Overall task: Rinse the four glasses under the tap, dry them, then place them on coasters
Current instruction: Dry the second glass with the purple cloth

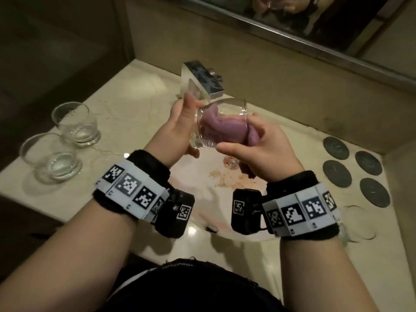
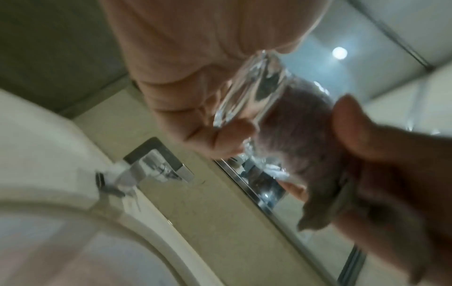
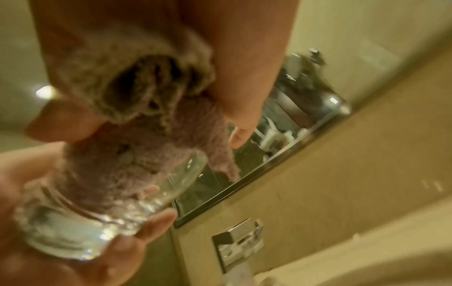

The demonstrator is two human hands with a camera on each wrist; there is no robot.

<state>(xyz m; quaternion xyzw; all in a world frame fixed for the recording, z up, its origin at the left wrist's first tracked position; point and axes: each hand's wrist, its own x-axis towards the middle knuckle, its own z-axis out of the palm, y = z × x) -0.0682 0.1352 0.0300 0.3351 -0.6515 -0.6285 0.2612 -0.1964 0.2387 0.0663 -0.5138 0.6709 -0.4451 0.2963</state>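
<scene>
- The desk (image 1: 126,102), a pale marble vanity top, is seen to carry a round sink (image 1: 195,188) at its middle, with a chrome tap (image 1: 203,79) at the back edge under a mirror (image 1: 337,25).
- Two glasses (image 1: 67,143) are noted upright near the left edge of the desk, close beside each other, each with some water at the bottom; they are judged not yet dried.
- Four dark round coasters (image 1: 356,171) are recorded near the right edge of the desk, all bare. A faint clear rim shows at the right front edge, partly hidden by the wrist band; whether it is the fourth glass cannot be told.
- The glass in hand (image 1: 216,124) is held above the sink, in front of the tap, well apart from the coasters. Its long axis lies tilted near level, thick base toward the left, mouth toward the right.
- The left hand (image 1: 177,131) is closed round the base of this glass, fingers curled beneath it.
- The right hand (image 1: 258,149) grips a purple cloth (image 1: 221,128), which is stuffed through the mouth into the bowl.
- Drying is judged to be the step in hand. The cloth leaves along the axis toward the right; the right hand is the nearer to the coasters, so a transfer or a reach across is implied.
</scene>
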